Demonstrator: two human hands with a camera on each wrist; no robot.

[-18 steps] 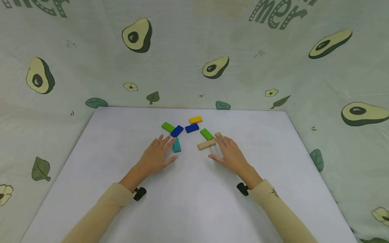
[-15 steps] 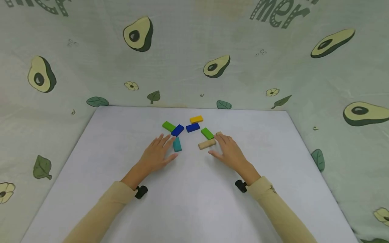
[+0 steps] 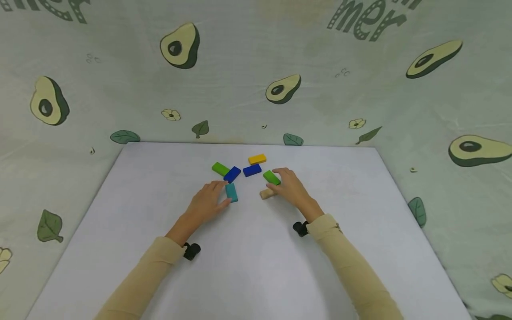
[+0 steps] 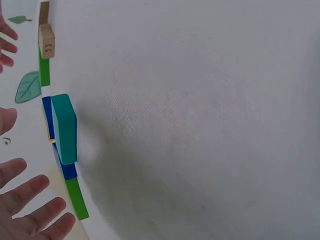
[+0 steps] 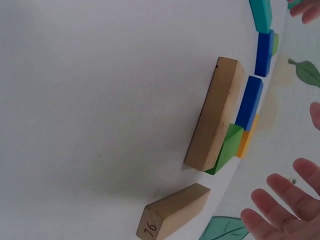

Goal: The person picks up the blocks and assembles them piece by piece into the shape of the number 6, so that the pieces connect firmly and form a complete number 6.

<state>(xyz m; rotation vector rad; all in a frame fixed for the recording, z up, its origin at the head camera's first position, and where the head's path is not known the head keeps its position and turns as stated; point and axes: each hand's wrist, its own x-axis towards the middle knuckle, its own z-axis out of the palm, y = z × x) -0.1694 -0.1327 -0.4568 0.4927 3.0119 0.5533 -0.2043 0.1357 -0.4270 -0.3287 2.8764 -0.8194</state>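
My left hand (image 3: 205, 203) is beside the teal block (image 3: 231, 192), its thumb and fingers spread near that block's left side. In the left wrist view its fingers (image 4: 35, 192) look relaxed and hold nothing. My right hand (image 3: 292, 187) hovers over a wooden block (image 3: 266, 194) and beside a green block (image 3: 271, 177), thumb and fingers parted. The right wrist view shows its fingers (image 5: 282, 192) apart from the blocks. A second wooden block (image 5: 172, 212), with handwritten digits on its end, is hidden by the right hand in the head view.
Farther back lie two blue blocks (image 3: 252, 170), a yellow block (image 3: 257, 159) and another green block (image 3: 220, 169) touching one blue block (image 3: 232, 174). The white table (image 3: 248, 262) meets an avocado-print cloth (image 3: 236, 102) at its far edge.
My right hand has moved left, its fingers coming over to the green block and covering more of the wooden blocks. The left hand has shifted slightly right, closer to the teal block. The blocks stay put.
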